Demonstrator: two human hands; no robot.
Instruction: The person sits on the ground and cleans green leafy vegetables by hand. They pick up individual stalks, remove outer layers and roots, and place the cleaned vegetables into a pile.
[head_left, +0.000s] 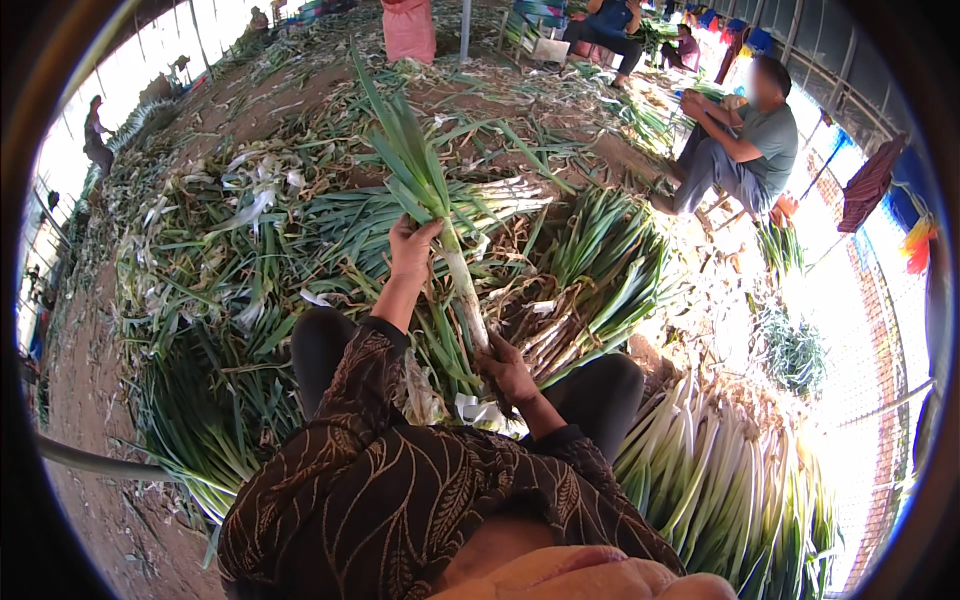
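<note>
A long scallion stalk (463, 281) slants in front of me, its green leaves fanning out at the top. My left hand (412, 244) grips it just below the leaves. Around its lower white end, near the roots, my right hand (508, 369) is closed. The roots hang partly hidden by that hand. Right of the stalk lies a pile of scallions with brown, dirty stems (555, 334) and green tops (600, 240). Beyond my left hand rests a bundle with pale stems (514, 196) pointing right.
Many pale-stemmed scallions (712, 465) lie beside my right knee, and a green-leaved bundle (202, 435) lies at my left. Loose leaf scraps (247, 195) cover the ground. A seated person (765, 142) works at the right; others sit farther back. A pink sack (409, 34) stands near a metal post (465, 30).
</note>
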